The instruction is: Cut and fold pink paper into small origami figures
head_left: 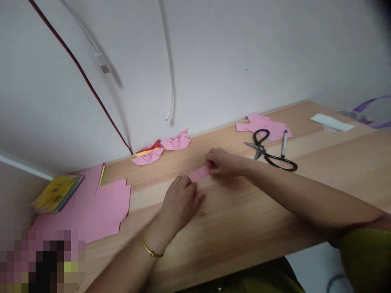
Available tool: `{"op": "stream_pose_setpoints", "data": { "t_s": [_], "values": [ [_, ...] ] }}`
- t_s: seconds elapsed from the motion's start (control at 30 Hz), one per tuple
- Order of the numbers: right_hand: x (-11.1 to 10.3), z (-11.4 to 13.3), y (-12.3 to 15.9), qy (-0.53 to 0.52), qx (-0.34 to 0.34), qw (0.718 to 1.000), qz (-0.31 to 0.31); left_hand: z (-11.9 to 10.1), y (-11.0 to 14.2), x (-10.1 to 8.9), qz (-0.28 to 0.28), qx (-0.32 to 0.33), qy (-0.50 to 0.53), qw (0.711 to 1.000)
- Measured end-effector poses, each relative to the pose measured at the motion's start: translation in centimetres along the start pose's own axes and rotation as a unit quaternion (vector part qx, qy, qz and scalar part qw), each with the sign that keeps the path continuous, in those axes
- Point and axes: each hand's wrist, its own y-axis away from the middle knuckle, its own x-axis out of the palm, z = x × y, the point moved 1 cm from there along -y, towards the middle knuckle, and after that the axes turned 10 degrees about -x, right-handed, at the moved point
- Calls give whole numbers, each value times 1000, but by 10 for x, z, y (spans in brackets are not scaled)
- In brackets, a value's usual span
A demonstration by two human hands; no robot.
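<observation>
By the half-curled left hand point(179, 200), its grip being hidden, the strip point(200, 173) is being touched towards the surface's point(241, 224) back edge; by the closed right hand point(226, 163) it is being pinched. Flatness is being called for.

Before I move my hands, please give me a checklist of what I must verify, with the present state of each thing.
1. Pink strip has a hand at each end: ok, left hand and right hand.
2. Strip's ends aligned: cannot tell, fingers cover them.
3. Scissors closed: not ok, blades stand open, close to the right forearm.
4. Folded pink shapes away from both hands: ok, they sit by the wall.
5. Pen out of the hands: ok, beside the scissors.
</observation>
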Motion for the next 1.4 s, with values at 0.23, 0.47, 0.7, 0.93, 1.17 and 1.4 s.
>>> {"op": "stream_pose_setpoints", "data": {
  "t_s": [0.23,0.47,0.7,0.93,1.17,1.4],
  "values": [
    [7,3,-3,-3,24,999,-31,2,-1,2,-11,-2,-8,1000],
    [20,3,-5,40,47,997,-49,2,-4,3,-22,-4,-33,999],
    [12,2,-6,30,33,999,-20,3,0,1,-6,12,-57,998],
    [7,4,-4,24,28,999,-4,2,3,-5,-3,15,-21,1000],
    [0,-1,-2,1,0,1000,8,2,5,-2,-15,-2,-4,1000],
    [-3,-3,-2,-16,-24,1000,11,10,3,1,-47,-15,28,998]
  ]
}}
